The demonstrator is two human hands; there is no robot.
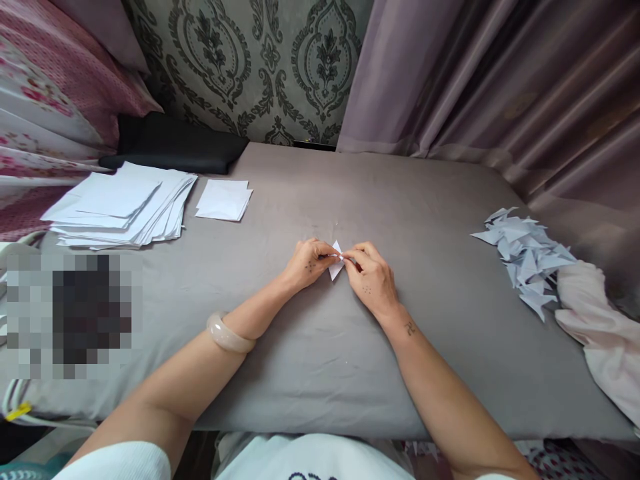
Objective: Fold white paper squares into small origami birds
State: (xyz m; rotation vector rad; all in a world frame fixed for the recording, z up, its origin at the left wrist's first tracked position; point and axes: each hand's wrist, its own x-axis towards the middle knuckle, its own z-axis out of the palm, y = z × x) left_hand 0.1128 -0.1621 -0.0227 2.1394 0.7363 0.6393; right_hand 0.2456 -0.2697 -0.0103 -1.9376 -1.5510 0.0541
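Note:
A small piece of white folded paper (335, 270) is held between my two hands over the middle of the table. It has pointed ends at top and bottom. My left hand (311, 262) pinches it from the left, thumb and fingertips together. From the right, my right hand (371, 275) pinches its edge in the same way, close to the left fingertips. The fingers cover the paper's middle, so the exact fold there is hidden.
A grey cloth covers the table (310, 360). At the left lie a tall stack of white paper (125, 207), a smaller stack of paper squares (224, 200) and a black folded item (175, 143). Folded pointed paper pieces (527, 250) are heaped at right beside a pale cloth (597, 320).

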